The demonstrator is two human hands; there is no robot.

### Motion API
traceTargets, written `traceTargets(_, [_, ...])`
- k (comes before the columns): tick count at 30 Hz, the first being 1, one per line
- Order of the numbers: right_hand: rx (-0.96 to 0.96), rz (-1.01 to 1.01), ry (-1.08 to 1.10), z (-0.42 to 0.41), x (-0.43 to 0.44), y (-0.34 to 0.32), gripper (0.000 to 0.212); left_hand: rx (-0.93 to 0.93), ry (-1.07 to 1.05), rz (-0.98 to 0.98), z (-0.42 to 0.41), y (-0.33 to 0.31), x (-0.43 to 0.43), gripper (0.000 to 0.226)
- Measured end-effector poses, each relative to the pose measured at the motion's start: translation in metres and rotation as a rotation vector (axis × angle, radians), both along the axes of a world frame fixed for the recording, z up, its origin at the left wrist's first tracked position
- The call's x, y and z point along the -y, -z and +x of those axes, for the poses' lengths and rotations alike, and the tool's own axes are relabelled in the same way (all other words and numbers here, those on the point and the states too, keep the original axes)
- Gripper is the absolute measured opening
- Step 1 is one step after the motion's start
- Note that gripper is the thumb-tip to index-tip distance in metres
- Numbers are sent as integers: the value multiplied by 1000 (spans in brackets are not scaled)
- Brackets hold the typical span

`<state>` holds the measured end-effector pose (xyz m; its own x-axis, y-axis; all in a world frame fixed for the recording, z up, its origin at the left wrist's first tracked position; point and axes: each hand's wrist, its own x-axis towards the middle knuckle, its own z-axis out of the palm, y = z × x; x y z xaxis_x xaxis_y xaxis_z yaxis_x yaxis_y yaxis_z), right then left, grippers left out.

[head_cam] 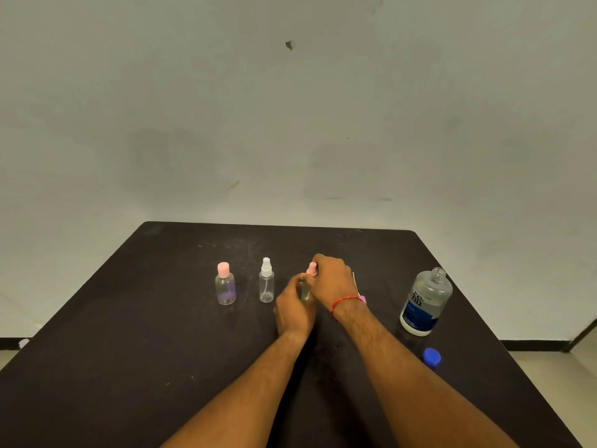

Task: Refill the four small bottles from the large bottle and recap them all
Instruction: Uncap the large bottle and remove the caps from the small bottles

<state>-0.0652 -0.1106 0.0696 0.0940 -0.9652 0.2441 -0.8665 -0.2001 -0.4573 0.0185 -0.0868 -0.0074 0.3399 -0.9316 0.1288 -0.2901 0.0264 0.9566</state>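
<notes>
One dark table (129, 318) stands against a plain pale wall (290, 108).

Both forearms reach forward, bare and converging. The left hand (295, 307) curls round a bottle (305, 291), its grip on the body. The right hand (334, 279) arches above that grip, pinching the cap (312, 268); a red thread (347, 300) circles its wrist.
</notes>
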Motion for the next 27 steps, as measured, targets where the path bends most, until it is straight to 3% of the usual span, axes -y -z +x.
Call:
traceTargets(4, [72, 27, 23, -2, 2, 0, 11, -16, 45, -39, 5, -2, 4, 14])
traceTargets(11, [35, 22, -62, -5, 3, -12, 15, -31, 99, -137, 8, -11, -1, 25])
traceTargets(17, [-42, 58, -150, -8, 1, -28, 8, 77, 130, -122, 12, -18, -4, 23])
traceTargets(27, [-71, 99, -363, -17, -5, -34, 18, 165, 224, -75, 27, -14, -4, 23])
